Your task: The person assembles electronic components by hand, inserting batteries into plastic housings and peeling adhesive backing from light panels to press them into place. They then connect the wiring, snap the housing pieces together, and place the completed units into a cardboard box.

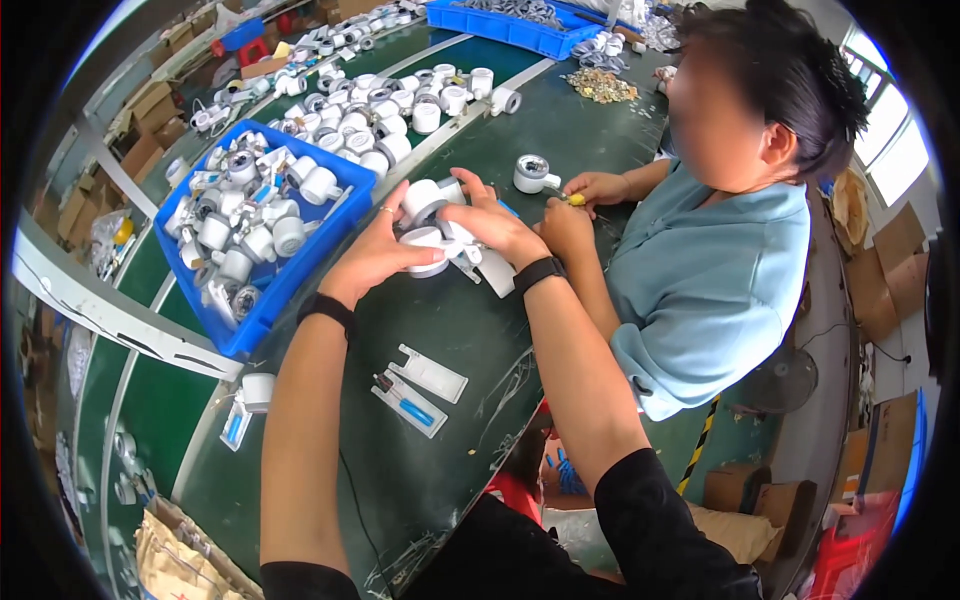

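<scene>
Both hands hold a white round part over the green table.

The left hand [372,255] and the right hand [492,228] are closed together around the white round part [428,240], above the green table [440,350]. A blue bin [262,300] of similar parts stands just left; a co-worker's hands [580,205] work beside a screwdriver [568,198].

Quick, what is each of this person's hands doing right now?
Left hand: closed on a white round plastic part, fingers wrapped around it.
Right hand: gripping the same white round plastic part from the other side.
</scene>
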Demonstrator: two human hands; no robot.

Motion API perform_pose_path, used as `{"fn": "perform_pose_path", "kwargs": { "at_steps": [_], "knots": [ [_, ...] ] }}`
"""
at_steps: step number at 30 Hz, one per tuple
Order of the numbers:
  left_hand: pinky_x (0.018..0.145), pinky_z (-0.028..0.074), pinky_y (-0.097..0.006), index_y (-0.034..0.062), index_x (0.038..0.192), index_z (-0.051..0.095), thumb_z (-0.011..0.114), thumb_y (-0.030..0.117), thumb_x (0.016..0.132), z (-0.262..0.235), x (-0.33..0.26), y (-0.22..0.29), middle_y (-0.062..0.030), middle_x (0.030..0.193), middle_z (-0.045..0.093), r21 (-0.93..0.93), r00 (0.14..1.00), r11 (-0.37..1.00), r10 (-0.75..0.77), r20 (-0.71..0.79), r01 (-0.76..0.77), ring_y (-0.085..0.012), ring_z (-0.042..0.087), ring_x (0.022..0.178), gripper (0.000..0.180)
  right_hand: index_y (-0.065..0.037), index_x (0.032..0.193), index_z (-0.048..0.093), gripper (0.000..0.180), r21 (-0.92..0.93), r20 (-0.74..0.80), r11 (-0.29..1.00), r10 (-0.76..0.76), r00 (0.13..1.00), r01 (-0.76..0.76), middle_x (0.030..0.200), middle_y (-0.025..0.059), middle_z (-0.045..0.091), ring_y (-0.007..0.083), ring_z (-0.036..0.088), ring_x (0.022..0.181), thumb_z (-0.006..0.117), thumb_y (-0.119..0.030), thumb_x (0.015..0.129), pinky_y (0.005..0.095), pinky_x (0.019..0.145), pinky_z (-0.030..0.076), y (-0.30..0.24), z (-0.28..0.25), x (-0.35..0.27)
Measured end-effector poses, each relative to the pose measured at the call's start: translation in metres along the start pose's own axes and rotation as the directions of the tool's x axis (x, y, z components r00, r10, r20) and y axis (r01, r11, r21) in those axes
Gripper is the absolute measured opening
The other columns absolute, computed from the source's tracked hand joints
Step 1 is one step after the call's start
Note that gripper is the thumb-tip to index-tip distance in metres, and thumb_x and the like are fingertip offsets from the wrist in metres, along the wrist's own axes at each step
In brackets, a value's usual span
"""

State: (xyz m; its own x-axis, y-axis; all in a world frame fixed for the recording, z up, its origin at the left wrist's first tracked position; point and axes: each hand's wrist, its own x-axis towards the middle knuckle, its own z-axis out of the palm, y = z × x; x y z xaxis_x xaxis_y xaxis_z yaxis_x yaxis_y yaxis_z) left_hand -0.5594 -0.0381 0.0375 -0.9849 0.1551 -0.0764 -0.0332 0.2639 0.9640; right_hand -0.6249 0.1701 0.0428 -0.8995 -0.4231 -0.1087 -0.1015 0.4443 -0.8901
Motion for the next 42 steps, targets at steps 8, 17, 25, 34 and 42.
{"fn": "perform_pose_path", "kwargs": {
  "at_steps": [8, 17, 25, 34, 42],
  "knots": [
    [0.12, 0.035, -0.038, -0.0031, 0.156, 0.03, 0.094, 0.015, 0.063, -0.002, -0.003, -0.023, -0.0226, 0.158, 0.039, 0.645, 0.979, 0.764, 0.156, -0.131, -0.035, -0.0332, 0.039, 0.147, 0.115, -0.007, 0.16, 0.032, 0.078, -0.018, -0.11, 1.0, 0.007, 0.994, -0.009, 0.161, 0.0217, 0.038, 0.0332, 0.037, 0.149, 0.051, -0.051, 0.098, 0.0365, 0.12, 0.03, 0.007, 0.007, 0.017],
    [0.106, 0.047, -0.039, 0.002, 0.141, 0.056, 0.08, 0.015, 0.085, -0.033, -0.136, 0.004, -0.022, 0.142, 0.057, 0.715, 0.966, 0.698, 0.203, -0.161, -0.027, -0.0331, 0.058, 0.128, 0.062, 0.009, 0.135, 0.055, 0.057, -0.376, -0.421, 0.872, -0.463, 0.78, 0.314, 0.126, 0.0312, 0.063, 0.0449, 0.06, 0.119, 0.069, -0.027, 0.093, 0.0454, 0.104, 0.048, -0.03, 0.048, -0.054],
    [0.083, 0.056, -0.034, 0.0042, 0.138, 0.06, 0.072, 0.011, 0.094, -0.052, -0.408, 0.033, -0.0157, 0.119, 0.071, 0.539, 0.758, 0.716, 0.022, -0.652, 0.443, -0.0265, 0.07, 0.101, 0.047, -0.001, 0.099, 0.067, 0.024, -0.006, 0.333, 0.58, -0.767, 0.549, 0.814, 0.094, 0.019, 0.066, 0.0401, 0.066, 0.091, 0.07, -0.021, 0.086, 0.0508, 0.08, 0.053, -0.128, 0.229, -0.18],
    [0.099, 0.051, -0.038, 0.004, 0.15, 0.046, 0.068, 0.026, 0.098, 0.035, -0.575, -0.063, -0.0226, 0.136, 0.062, -0.029, 0.38, 0.853, -0.262, -0.887, 0.521, -0.0292, 0.064, 0.119, 0.06, -0.002, 0.108, 0.071, 0.024, 0.267, 0.618, 0.575, -0.718, 0.32, 0.773, 0.094, 0.0181, 0.072, 0.0342, 0.072, 0.086, 0.071, -0.019, 0.091, 0.0429, 0.074, 0.058, -0.143, 0.358, -0.248],
    [0.106, 0.046, -0.042, -0.0081, 0.145, 0.045, 0.063, 0.015, 0.098, 0.023, -0.639, -0.05, -0.0291, 0.133, 0.06, 0.001, 0.139, 0.663, -0.155, -0.978, 0.749, -0.0403, 0.058, 0.125, 0.056, 0.001, 0.119, 0.069, 0.024, 0.406, 0.818, 0.892, -0.452, 0.355, 0.199, 0.103, 0.0114, 0.076, 0.0168, 0.072, 0.086, 0.061, -0.007, 0.098, 0.0306, 0.08, 0.056, -0.122, 0.386, -0.246]
  ]
}}
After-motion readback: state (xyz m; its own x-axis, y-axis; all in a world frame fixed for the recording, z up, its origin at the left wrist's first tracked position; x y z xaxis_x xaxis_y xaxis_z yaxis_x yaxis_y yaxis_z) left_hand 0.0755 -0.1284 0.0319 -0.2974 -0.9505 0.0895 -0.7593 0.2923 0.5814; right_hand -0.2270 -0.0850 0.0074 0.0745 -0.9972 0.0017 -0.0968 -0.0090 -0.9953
